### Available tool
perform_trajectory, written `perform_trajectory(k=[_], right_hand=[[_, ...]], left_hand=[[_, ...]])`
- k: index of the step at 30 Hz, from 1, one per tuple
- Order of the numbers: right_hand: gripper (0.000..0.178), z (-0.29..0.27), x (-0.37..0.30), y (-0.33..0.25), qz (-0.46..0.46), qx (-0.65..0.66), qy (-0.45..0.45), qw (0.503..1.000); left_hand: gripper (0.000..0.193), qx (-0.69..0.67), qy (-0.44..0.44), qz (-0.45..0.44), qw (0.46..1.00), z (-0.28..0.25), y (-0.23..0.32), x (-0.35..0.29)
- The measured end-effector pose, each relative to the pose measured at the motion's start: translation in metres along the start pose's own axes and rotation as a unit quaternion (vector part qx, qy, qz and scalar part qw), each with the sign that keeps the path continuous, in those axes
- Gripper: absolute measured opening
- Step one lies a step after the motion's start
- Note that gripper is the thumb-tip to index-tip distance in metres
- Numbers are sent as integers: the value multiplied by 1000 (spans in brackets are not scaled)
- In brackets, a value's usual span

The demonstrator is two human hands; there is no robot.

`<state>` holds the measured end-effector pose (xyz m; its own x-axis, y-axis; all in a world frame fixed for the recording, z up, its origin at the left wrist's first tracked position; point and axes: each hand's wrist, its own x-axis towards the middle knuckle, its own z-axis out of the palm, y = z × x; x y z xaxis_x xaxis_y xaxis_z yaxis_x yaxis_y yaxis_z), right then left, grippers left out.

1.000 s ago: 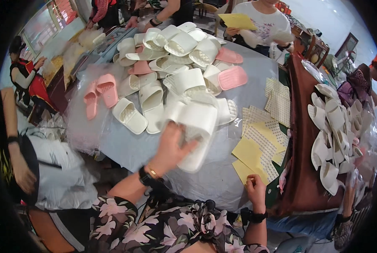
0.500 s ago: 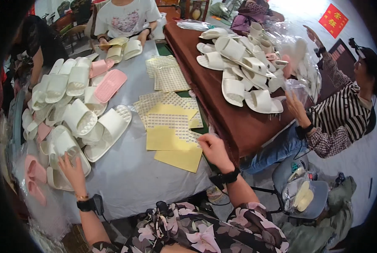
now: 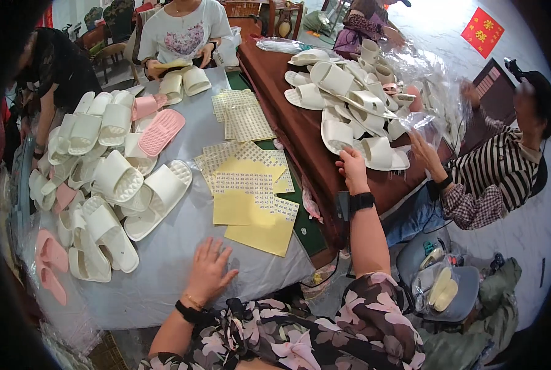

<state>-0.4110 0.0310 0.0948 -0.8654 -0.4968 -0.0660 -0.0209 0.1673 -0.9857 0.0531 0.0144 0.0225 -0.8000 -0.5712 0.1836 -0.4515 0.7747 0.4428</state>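
My right hand (image 3: 352, 169) reaches over the brown-covered table, its fingers closed at the near end of a white slipper (image 3: 337, 131). Beside that slipper, to the right, sits another white slipper (image 3: 379, 152). My left hand (image 3: 207, 268) is open, fingers spread, low over the grey-covered table with nothing in it. Just beyond it lie yellow sticker sheets (image 3: 244, 213), partly covered with small printed labels. To the left, white slippers (image 3: 116, 176) are heaped in pairs. A pink slipper (image 3: 161, 132) lies sole up on that heap.
A co-worker in a striped top (image 3: 494, 169) works at the right by the brown table (image 3: 275, 102). Across the grey table, another person (image 3: 183, 37) handles a yellow sheet near cream slippers. A chair (image 3: 460, 296) with bagged slippers stands at the lower right. Pink slippers (image 3: 51, 259) lie at the left.
My left hand has left the white slippers and moved right, toward me. My right hand has gone from the sticker sheets up and right to a white slipper on the brown table.
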Motion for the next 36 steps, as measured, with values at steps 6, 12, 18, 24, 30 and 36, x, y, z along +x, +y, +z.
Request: perform_trajectory(k=[6,12,18,24,30,36], right_hand=[[20,-9,-34,10,-23,49,9,999],[18,-52,-105,14,-13,8,20,1000],[30,-80,-107,16,-276,-388,115,872],[45,-55,-59,-4,-326,-373,108,862],[45,4,-2,-34,-377,-485,111,781],[24,9,45,-36,-304,-606,120,725]], left_hand=[[58,8,-34,2,999,15,4,4],[59,6,-22,0,1000,19,3,3],[58,8,-16,-4,1000,22,2,2],[58,22,-6,2,1000,26,-2,-1],[59,39,-2,1,999,27,-5,-4],[60,48,0,18,999,36,-7,-2]])
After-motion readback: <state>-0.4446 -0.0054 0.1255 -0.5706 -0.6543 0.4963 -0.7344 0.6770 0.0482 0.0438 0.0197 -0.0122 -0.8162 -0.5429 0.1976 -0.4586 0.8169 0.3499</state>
